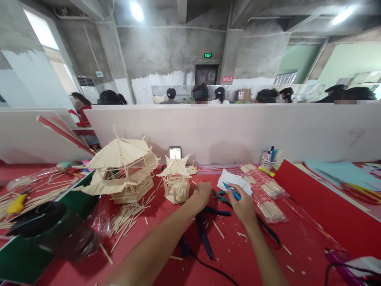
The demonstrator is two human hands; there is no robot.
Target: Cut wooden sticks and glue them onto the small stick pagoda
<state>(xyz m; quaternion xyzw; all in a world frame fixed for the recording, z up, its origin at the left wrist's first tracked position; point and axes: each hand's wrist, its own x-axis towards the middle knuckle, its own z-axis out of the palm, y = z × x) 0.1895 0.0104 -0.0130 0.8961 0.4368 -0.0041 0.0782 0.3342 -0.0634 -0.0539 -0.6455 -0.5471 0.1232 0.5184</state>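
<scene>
Right now our right hand [244,204] grips a blue pen [233,192] in its fingers, near a white tissue [233,178] on the tabletop [235,252]. Our left hand [203,193] bends beside the small stick pavilion [177,169]; we cannot tell whether its fingers hold anything. Farther out, a white basket [267,163] holds pens [272,153], clear packets [263,180] hold sticks [269,205], and a dark-topped container [64,238] hides its contents.

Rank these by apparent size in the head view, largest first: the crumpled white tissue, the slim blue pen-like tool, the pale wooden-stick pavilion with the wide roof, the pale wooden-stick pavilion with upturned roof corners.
1. Wide-roofed pavilion
2. Pavilion with upturned corners
3. White tissue, partly covered
4. Blue pen-like tool, partly covered
</scene>
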